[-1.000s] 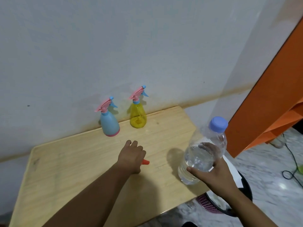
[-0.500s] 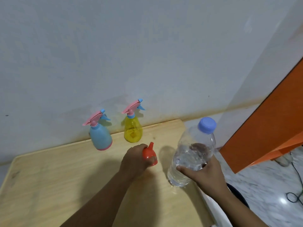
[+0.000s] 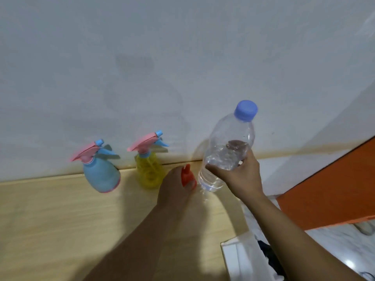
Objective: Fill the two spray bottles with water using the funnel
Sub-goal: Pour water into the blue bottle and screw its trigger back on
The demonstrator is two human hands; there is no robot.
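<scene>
Two spray bottles with pink trigger heads stand against the wall on the wooden table [image 3: 50, 216]: a blue one [image 3: 101, 175] to the left and a yellow one [image 3: 149, 171] to its right. My left hand [image 3: 174, 189] grips a small red funnel [image 3: 187, 177], spout pointing up, just right of the yellow bottle. My right hand [image 3: 239, 173] holds a clear water bottle [image 3: 229, 147] with a blue cap, partly filled, its base near the table's back right corner beside the funnel.
A grey wall [image 3: 182, 57] rises directly behind the table. An orange cabinet panel [image 3: 334, 189] stands to the right over a marble floor [image 3: 334, 246]. A white sheet over a dark basket [image 3: 247, 260] sits below the table's right edge.
My left hand picked the red funnel up from the table and carried it toward the yellow spray bottle. My right hand moved the water bottle further back. The camera view shifted.
</scene>
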